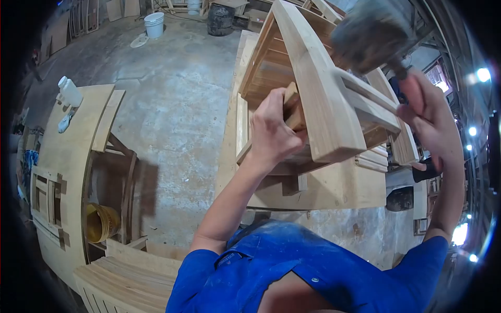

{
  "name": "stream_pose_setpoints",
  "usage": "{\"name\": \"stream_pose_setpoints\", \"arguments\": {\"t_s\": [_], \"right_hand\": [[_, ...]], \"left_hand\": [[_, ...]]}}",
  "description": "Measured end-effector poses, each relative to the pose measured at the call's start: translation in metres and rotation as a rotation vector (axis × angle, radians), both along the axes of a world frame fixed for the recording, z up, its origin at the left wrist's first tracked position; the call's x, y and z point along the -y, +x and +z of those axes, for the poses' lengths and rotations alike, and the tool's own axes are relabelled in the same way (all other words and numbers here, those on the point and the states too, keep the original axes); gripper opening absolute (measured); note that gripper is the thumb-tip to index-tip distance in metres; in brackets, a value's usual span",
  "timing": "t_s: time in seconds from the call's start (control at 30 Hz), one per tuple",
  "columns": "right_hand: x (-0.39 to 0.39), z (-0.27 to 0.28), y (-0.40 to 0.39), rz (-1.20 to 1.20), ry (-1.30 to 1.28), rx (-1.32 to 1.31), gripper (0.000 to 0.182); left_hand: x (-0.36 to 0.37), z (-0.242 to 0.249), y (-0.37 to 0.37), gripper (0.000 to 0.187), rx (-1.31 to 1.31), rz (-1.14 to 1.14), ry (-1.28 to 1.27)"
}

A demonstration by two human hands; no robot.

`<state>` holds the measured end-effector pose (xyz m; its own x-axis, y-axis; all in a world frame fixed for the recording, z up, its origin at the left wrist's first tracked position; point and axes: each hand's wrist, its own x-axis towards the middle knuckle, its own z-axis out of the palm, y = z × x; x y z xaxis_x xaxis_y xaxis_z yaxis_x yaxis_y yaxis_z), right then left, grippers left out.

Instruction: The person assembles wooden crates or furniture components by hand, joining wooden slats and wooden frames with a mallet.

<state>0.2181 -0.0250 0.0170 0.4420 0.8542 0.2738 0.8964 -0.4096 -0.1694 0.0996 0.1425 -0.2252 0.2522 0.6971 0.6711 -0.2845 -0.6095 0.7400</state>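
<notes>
My right hand (425, 115) is wrapped round the handle of a mallet (373, 36), raised at the upper right; its dark head is smeared by motion. Lower and further left, my left hand (274, 130) grips a small wooden block (293, 107) against the inner side of a wooden furniture frame (318, 78). The frame has thick pale legs and slatted rails, and it rests tilted on a wooden worktable (334, 195). Part of the block is hidden behind my fingers.
To the left is a plywood bench (68, 135) with a white bottle (70, 91) on it. A yellow bucket (102, 221) sits beneath. Stacked wooden slats (125, 281) lie at the lower left. A white bucket (154, 25) and a dark barrel (221, 20) stand on the floor behind.
</notes>
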Motion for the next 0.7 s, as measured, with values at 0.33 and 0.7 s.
{"name": "stream_pose_setpoints", "arguments": {"t_s": [0.33,0.7], "right_hand": [[0.028,-0.061,-0.04,0.115,-0.019,0.166,0.059],[0.161,-0.194,0.002,0.083,0.513,-0.869,0.028]], "left_hand": [[-0.008,-0.011,0.005,0.055,0.011,-0.012,0.019],[0.024,-0.009,-0.026,0.064,0.003,0.322,0.25]]}}
